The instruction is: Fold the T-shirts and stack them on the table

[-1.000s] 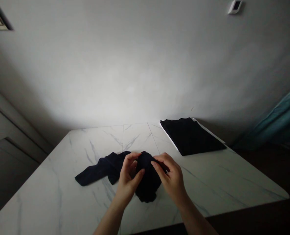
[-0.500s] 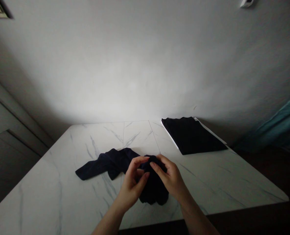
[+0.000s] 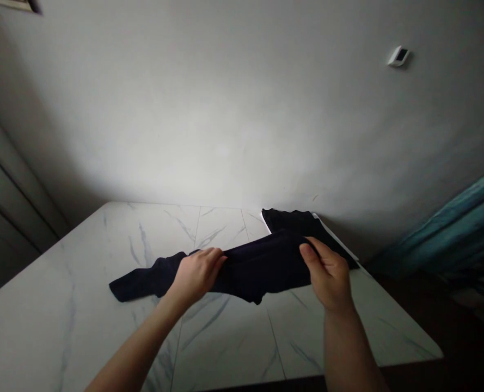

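A dark navy garment [image 3: 262, 267] of soft cloth stretches between my two hands, and its exact kind is unclear. My left hand [image 3: 198, 275] is closed over the cloth near its middle, knuckles up. At the garment's right end, my right hand [image 3: 329, 272] pinches the edge, thumb on the near side and fingers partly hidden. Between the hands the cloth is pulled fairly flat, with one lower corner hanging. A narrower, crumpled part runs left past my left hand and lies on the white marble-patterned table [image 3: 229, 337].
Behind the right end of the garment lies a folded black cloth [image 3: 288, 219] on something white and flat, near the wall. A teal fabric [image 3: 446, 223] hangs beyond the table's right side. A small white device [image 3: 399, 56] is mounted on the wall.
My hands were close together on the bunched garment. They have moved apart, the right hand outward to the right, and the cloth is now drawn out between them. The view has shifted slightly.
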Demonstrator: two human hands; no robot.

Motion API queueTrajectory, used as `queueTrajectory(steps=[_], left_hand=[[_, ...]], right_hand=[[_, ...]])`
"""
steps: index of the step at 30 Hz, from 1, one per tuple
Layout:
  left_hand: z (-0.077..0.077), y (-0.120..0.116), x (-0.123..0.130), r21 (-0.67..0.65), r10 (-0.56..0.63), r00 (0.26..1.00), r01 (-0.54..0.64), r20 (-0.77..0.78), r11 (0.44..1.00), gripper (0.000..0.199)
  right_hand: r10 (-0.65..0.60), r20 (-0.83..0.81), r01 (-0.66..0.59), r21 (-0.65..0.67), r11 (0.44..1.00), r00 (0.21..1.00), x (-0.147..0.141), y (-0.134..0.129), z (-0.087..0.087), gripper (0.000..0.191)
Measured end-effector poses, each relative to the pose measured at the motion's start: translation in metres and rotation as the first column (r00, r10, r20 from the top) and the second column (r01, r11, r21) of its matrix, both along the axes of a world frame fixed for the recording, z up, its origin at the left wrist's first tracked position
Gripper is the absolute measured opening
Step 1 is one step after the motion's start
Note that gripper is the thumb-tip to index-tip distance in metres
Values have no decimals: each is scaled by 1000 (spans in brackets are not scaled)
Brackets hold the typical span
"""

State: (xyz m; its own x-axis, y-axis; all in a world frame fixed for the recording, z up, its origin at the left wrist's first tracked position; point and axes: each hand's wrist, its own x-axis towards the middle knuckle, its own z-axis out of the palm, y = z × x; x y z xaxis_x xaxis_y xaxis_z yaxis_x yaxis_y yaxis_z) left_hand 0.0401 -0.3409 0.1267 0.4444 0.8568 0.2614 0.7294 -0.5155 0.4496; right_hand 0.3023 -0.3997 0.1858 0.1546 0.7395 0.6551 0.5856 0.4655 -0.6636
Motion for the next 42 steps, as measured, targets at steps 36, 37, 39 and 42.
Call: queueTrajectory(steps=[36, 37, 39, 42], left_hand=[[84, 33, -8, -379, 288, 369, 204, 884, 903, 18], [78, 38, -3, -403, 317, 376, 174, 871, 899, 20], [67, 45, 5, -393, 319, 409, 110, 855, 913, 20], [56, 50, 15, -239, 215, 520, -23, 826, 971, 12]], right_hand=[[93, -141, -78, 109, 991, 986, -47, 67, 21, 24], [173, -135, -165, 71, 984, 976, -58, 71, 17, 22], [326, -118, -332, -29, 943, 938, -77, 77, 8, 20], [428, -153, -451, -183, 874, 891, -95, 79, -1, 21]])
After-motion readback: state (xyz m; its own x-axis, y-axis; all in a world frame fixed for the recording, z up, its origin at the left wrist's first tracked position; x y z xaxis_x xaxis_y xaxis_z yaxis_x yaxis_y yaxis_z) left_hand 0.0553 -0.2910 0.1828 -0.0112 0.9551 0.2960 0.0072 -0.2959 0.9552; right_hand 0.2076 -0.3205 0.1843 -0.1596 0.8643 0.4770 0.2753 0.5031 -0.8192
